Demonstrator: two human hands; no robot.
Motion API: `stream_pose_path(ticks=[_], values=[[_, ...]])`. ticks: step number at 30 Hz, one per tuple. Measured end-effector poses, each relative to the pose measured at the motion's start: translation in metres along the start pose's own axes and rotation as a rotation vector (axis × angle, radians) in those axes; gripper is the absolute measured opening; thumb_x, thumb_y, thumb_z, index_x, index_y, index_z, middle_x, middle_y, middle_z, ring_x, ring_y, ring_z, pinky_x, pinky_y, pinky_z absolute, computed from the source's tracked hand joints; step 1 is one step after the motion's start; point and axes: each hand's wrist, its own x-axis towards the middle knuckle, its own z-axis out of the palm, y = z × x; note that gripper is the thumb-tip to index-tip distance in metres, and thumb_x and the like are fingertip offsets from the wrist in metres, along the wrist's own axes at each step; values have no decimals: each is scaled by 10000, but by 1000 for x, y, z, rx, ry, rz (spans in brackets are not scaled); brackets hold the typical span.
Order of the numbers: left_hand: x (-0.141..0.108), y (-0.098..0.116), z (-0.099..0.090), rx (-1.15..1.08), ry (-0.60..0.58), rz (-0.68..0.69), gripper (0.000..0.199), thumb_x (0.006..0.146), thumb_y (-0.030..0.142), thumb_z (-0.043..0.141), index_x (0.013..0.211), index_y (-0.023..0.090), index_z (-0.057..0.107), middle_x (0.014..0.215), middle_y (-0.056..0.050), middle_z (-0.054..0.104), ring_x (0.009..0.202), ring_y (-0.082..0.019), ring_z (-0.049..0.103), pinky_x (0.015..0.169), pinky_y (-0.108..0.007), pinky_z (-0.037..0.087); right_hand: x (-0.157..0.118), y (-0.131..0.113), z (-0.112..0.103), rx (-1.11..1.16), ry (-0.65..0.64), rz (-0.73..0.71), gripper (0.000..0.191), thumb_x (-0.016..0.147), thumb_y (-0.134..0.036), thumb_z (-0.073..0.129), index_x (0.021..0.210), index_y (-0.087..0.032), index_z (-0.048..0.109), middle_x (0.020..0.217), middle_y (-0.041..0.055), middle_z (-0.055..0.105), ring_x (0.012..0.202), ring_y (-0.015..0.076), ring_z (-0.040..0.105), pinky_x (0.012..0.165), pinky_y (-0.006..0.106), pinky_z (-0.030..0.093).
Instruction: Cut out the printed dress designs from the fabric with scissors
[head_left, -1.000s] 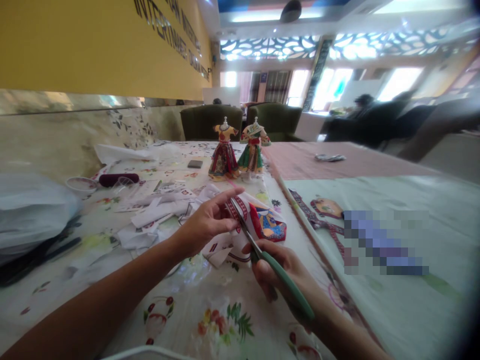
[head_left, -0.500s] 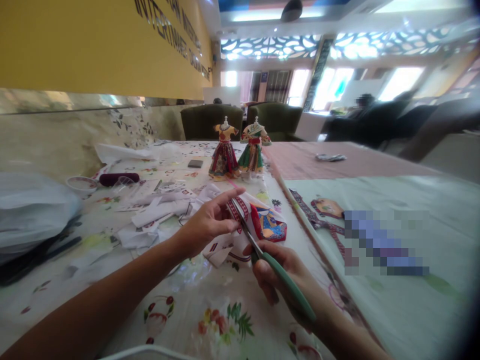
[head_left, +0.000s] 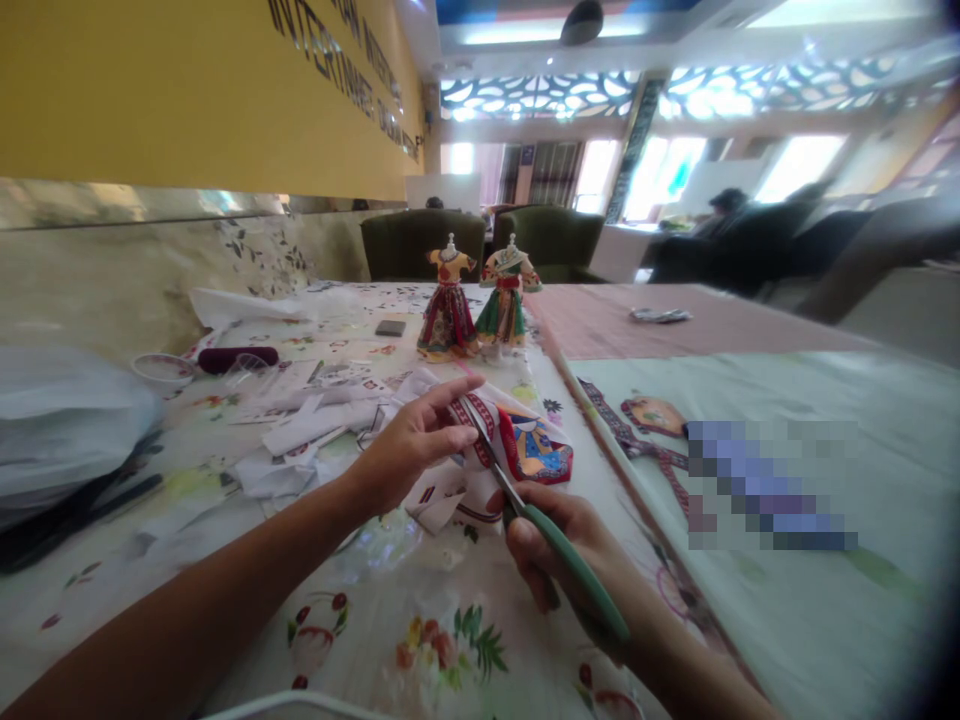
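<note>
My right hand [head_left: 559, 545] is closed around the green handles of a pair of scissors [head_left: 574, 570]. Their blades reach up and left onto a patterned fabric strip [head_left: 486, 412] in red and white. With thumb and fingers my left hand [head_left: 412, 440] grips the strip's left side, close to the blade tips. Right beside the blades lies a red-edged fabric piece [head_left: 541, 452] with a blue and orange print. Below the left hand are white scraps [head_left: 437, 500] with dark stripes. How far the blades are apart is hard to make out.
Two small dressed figures, one in a red skirt [head_left: 448, 315] and one in green [head_left: 508, 310], stand behind my hands. White paper scraps [head_left: 300, 430] and a white plastic bag [head_left: 71, 420] lie left. Cut fabric pieces [head_left: 652, 415] lie right. Green chairs [head_left: 420, 245] stand beyond.
The fabric strip and my left fingers have shifted slightly left, and the strip is turned a little against the blades. My right hand stays in nearly the same place with the scissors.
</note>
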Motion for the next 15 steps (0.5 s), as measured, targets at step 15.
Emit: stream_pose_path(ticks=[15], values=[[-1, 1, 1, -60, -51, 28, 711, 721, 126, 796, 1391, 195, 572, 1000, -62, 765, 880, -160, 679, 831, -284, 501, 1, -2, 0, -19, -3, -49, 634, 722, -681, 767, 1000, -122, 650, 570, -71, 466, 446, 70, 379, 418, 196, 358]])
